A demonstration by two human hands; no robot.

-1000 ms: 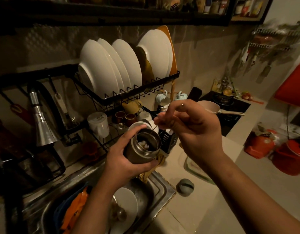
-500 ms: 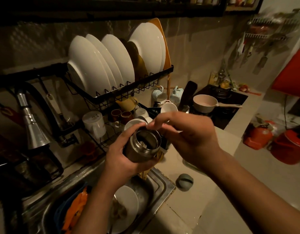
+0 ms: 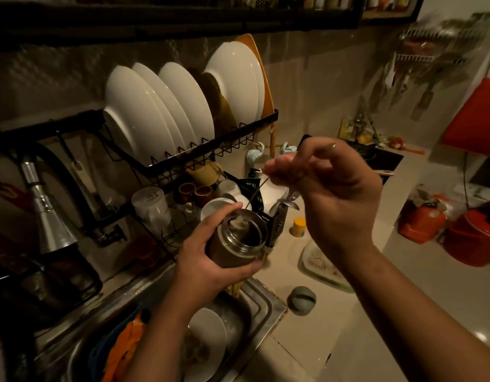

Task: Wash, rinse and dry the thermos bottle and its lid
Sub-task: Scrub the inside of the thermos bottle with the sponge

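1. A stainless-steel sink (image 3: 263,307), ribbed along its rim, is being seen at the bottom of the view, with a round white plate (image 3: 208,337) lying in its basin beside something orange (image 3: 122,351).
2. A black wire dish rack (image 3: 210,150) is being filled by a row of smooth white plates (image 3: 155,111), all standing on edge above the sink.
3. The thermos bottle (image 3: 235,244), a squat metal cylinder with a dull brushed wall and a shiny threaded mouth, is being held above the sink's right end, with no lid on it.
4. The bottle is being gripped by the left hand (image 3: 208,260), with the fingers curled round the far side of its wall and the thumb across the near side; the mouth is standing clear above the grip.
5. Its long axis is being kept close to upright, with the open mouth tilted slightly toward the camera.
6. A thin string (image 3: 254,194) is being pinched between the fingertips of the right hand (image 3: 334,194), which is raised above and right of the mouth.
7. A pale, wrinkled tea bag (image 3: 238,223) is being seen at the string's lower end, inside the bottle's rim.
8. A small round grey object (image 3: 301,300) is lying on the pale counter (image 3: 376,271), just right of the sink; whether it is the lid cannot be told.
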